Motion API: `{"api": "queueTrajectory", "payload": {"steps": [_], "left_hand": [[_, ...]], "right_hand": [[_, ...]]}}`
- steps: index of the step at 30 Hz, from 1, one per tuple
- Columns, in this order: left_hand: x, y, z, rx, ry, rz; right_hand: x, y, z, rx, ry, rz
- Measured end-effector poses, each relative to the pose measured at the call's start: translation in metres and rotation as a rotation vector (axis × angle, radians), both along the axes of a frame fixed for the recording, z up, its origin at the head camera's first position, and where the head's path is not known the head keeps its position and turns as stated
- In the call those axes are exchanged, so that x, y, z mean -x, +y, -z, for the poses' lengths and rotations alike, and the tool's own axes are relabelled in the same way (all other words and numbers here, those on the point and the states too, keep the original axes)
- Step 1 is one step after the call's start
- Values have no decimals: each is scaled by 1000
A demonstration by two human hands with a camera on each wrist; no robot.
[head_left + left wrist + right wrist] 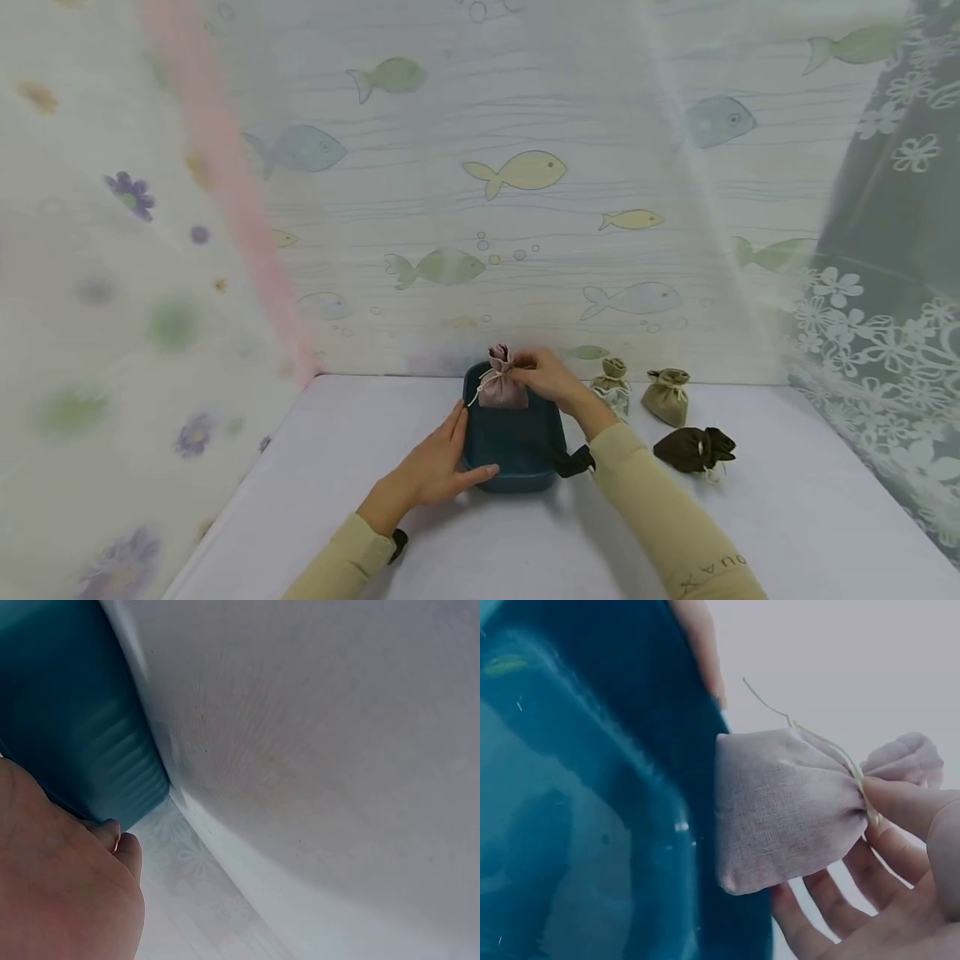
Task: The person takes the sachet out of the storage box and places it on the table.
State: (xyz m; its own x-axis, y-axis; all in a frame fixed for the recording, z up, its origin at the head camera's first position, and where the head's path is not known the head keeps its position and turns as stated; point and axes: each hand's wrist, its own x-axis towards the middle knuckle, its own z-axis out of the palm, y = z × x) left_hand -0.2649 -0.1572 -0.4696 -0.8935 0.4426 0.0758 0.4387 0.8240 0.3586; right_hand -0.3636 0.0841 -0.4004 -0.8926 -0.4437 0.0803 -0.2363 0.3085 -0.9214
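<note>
A pale pink drawstring pouch (787, 810) hangs from my right hand (551, 377), its tied neck pinched between thumb and forefinger. The other fingers of that hand stand spread apart in the right wrist view. The pouch is over the far part of a dark blue plastic basin (510, 442). My left hand (435, 467) holds the basin's near left side, fingers along the outer wall and thumb over the rim. In the left wrist view the basin's ribbed outer wall (105, 735) shows beside this hand, and the thumb is hidden.
Right of the basin are an olive pouch with a pale lower part (613, 387), an olive-brown pouch (666, 398) and a dark brown pouch (693, 450) lying on its side. They sit on a white-covered table (360, 433), with a fish-patterned curtain (525, 250) behind.
</note>
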Motion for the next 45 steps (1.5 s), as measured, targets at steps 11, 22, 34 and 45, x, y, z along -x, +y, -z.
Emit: {"api": "queueTrajectory", "payload": {"steps": [11,22,34,45], "left_hand": [[-2,-2,2,-19,-4,-26],[0,-2,3,-6,24,-32],[-1,-5,5,3,20,-32],[0,-9,4,5,15,-32]], "right_hand": [[-41,33,-21,-26,109,21],[-82,100,-12,-101,119,110],[-109,141,30,-140,47,156],[-110,147,47,-174,30,176]]}}
